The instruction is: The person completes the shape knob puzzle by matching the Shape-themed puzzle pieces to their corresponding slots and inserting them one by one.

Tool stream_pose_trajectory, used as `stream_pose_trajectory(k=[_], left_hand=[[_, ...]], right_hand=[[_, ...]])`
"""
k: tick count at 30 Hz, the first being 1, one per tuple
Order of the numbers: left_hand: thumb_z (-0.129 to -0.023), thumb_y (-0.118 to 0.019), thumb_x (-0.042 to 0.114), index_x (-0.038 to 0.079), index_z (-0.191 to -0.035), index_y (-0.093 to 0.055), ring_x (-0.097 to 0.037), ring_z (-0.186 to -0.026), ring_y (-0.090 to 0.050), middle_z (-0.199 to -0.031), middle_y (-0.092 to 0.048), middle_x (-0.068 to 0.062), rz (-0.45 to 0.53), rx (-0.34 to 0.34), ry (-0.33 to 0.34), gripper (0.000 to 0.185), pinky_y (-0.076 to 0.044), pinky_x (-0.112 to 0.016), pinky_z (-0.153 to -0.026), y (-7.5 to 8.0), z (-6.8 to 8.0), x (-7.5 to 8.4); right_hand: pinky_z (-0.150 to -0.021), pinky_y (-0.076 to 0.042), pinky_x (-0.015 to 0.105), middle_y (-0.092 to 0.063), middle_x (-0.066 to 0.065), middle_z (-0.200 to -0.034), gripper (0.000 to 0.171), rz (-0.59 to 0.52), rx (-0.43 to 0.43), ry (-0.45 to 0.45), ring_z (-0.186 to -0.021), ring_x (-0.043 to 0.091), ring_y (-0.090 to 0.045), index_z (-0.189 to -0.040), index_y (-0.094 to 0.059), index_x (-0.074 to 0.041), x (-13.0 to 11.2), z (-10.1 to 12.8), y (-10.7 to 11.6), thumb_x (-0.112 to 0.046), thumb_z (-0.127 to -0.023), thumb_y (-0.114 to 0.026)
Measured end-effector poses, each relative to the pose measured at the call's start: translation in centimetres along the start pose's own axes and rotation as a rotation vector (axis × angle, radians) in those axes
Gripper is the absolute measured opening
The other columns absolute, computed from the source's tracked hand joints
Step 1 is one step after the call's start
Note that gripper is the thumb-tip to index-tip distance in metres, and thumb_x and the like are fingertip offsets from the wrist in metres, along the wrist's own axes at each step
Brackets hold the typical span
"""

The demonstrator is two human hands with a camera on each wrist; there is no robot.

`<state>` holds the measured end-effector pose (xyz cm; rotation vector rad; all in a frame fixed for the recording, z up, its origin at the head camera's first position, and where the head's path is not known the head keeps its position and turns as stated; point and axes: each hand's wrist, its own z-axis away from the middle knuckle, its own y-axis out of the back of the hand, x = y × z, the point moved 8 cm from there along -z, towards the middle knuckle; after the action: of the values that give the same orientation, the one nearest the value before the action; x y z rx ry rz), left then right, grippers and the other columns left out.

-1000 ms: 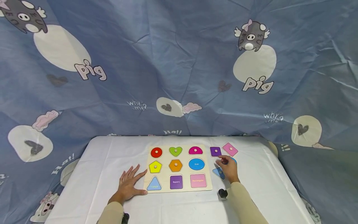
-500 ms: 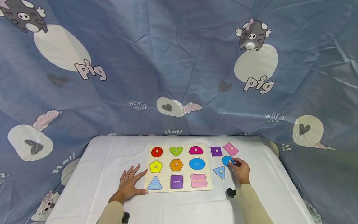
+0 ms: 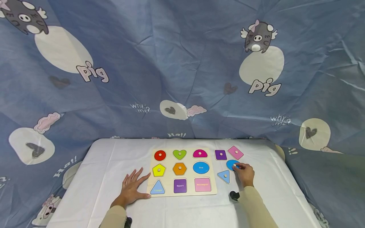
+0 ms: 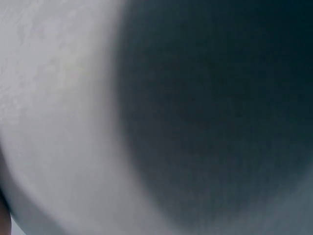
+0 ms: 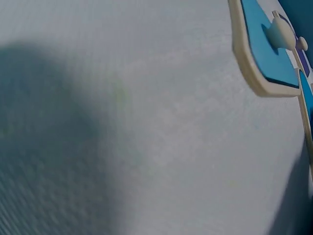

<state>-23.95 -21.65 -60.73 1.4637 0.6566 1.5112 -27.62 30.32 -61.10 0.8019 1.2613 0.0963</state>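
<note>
My left hand (image 3: 130, 189) lies with spread fingers at the left edge of a wooden shape puzzle board (image 3: 169, 186), index fingertip and thumb at that edge. To the right of the board, my right hand (image 3: 246, 174) pinches the small knob of a blue oval puzzle piece (image 3: 230, 164), partly covering it. A light-blue triangle piece (image 3: 222, 176) lies just in front of the oval, and in the right wrist view this triangle (image 5: 264, 49) shows its pale knob. Behind the oval are a purple square piece (image 3: 219, 155) and a pink rectangle piece (image 3: 234, 151).
Knobbed pieces fill several board recesses, including a red circle (image 3: 158, 155), green heart (image 3: 177, 155) and yellow pentagon (image 3: 156, 172). Labelled recesses include an oval (image 3: 201, 172) and a square (image 3: 180, 190). A white cloth (image 3: 185, 212) covers the table; a patterned blue curtain (image 3: 171, 72) hangs behind.
My right hand has moved a little to the right, from beside the purple square and triangle to the blue oval, and now pinches its knob. The left hand stays at the board.
</note>
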Motion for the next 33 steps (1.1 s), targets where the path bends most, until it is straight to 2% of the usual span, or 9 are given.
stream_pose_trajectory(k=[16, 26, 33], left_hand=[[-0.057, -0.083, 0.058, 0.022, -0.141, -0.050, -0.040, -0.144, -0.007, -0.158, -0.022, -0.015, -0.012, -0.002, 0.006, 0.097, 0.004, -0.060, -0.113, -0.2, -0.1, 0.0], [-0.058, -0.083, 0.057, 0.022, -0.141, -0.050, -0.040, -0.144, -0.007, -0.158, -0.021, -0.015, 0.006, -0.008, 0.004, 0.096, 0.005, -0.059, -0.114, -0.2, 0.0, 0.3], [-0.058, -0.083, 0.058, 0.023, -0.142, -0.049, -0.040, -0.144, -0.006, -0.158, -0.020, -0.015, -0.012, -0.006, -0.001, 0.097, 0.005, -0.059, -0.114, -0.2, -0.1, -0.1]], right_hand=[[-0.078, -0.040, 0.043, -0.057, 0.019, -0.094, 0.028, 0.006, 0.028, 0.000, -0.090, 0.032, -0.049, -0.105, -0.071, 0.007, -0.4, 0.1, 0.2, -0.012, -0.084, -0.073], [-0.075, -0.038, 0.040, -0.059, 0.015, -0.086, 0.028, 0.094, -0.015, 0.119, -0.084, 0.030, -0.051, -0.102, -0.072, 0.005, -1.4, 0.0, 0.4, -0.015, -0.082, -0.075], [-0.079, -0.041, 0.041, -0.061, 0.019, -0.093, 0.027, 0.088, -0.039, 0.181, -0.088, 0.031, -0.053, -0.102, -0.072, 0.006, -3.0, 0.4, 0.0, -0.014, -0.083, -0.075]])
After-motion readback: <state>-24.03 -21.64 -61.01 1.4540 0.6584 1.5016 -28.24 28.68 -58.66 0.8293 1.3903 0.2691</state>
